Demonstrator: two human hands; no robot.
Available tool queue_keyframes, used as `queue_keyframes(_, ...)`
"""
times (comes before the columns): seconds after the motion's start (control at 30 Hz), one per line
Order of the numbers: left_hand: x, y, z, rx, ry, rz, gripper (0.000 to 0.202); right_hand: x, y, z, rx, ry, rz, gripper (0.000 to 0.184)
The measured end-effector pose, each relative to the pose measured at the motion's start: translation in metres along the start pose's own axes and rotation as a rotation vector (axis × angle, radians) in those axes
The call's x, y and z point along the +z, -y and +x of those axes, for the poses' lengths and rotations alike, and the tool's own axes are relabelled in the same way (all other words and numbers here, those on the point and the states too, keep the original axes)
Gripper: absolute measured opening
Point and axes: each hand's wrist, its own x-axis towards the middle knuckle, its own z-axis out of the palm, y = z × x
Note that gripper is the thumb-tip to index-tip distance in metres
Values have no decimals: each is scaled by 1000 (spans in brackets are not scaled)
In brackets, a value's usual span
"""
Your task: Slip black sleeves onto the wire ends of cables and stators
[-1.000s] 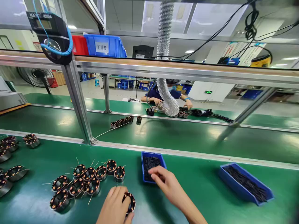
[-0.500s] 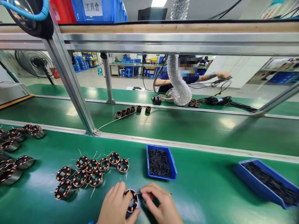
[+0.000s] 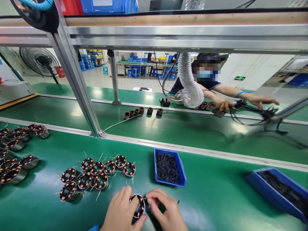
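My left hand (image 3: pixel 124 208) is closed round a motor stator (image 3: pixel 137 207), a ring with copper windings and a dark inside. Its thumb and fingers grip the ring at the near edge of the green bench. Just right of the stator, my right hand (image 3: pixel 163 207) pinches at a lead wire with thumb and forefinger. A thin black tube shows at the fingertips, and a dark tip sticks out behind the knuckles; the palm side is hidden. Several more stators (image 3: pixel 84 180) with loose wire ends stand to the left.
A blue bin (image 3: pixel 170 183) of short black tubes lies beyond my hands; another blue bin (image 3: pixel 279 199) is at right. Larger stators (image 3: pixel 14 175) stand far left. A metal post (image 3: pixel 74 70) rises from the bench. Across it, a co-worker's hands (image 3: pixel 222 104) handle black cables (image 3: pixel 260 114).
My view has shifted slightly. My hands keep nearly the same hold on the stator and tube. The co-worker has leaned in and brought the black cables over the middle strip.
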Motion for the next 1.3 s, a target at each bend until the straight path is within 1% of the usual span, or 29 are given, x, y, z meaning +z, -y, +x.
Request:
queue_keyframes(0.2,-3,-3,4,-5,-45,-10,24,-3,2,1,19,-44,2,30)
queue_keyframes(0.4,-3,-3,3,-9,-12,-25,22,-3,1,3,81,-14,34,35)
queue_keyframes(0.5,-4,-3,3,-17,-2,-35,23,0,-1,2,136,30,61,37)
queue_keyframes(0.57,-5,-3,3,-18,10,-43,22,3,-2,2,147,56,67,36)
queue_keyframes(0.67,-5,-3,2,-20,18,-47,24,8,-4,0,54,42,33,29)
queue_keyframes(0.77,-4,-2,1,-25,24,-39,24,7,-6,-2,-44,14,-6,18)
queue_keyframes(0.93,-3,-4,1,-36,20,-22,25,-3,-10,-5,-174,41,-83,20)
queue_keyframes(1.0,-3,-4,1,-35,21,-26,26,-4,-14,-9,-257,54,-86,28)
queue_keyframes(1.07,-3,-5,0,-30,36,-31,26,-1,-20,-15,-346,56,-82,44)
queue_keyframes(1.17,-5,-5,-1,-34,69,-38,24,5,-26,-23,-422,84,-131,62)
queue_keyframes(1.23,-7,-5,0,-55,90,-44,22,8,-27,-24,-439,112,-189,67)
queue_keyframes(1.3,-11,-4,1,-79,104,-38,22,6,-24,-21,-439,112,-217,65)
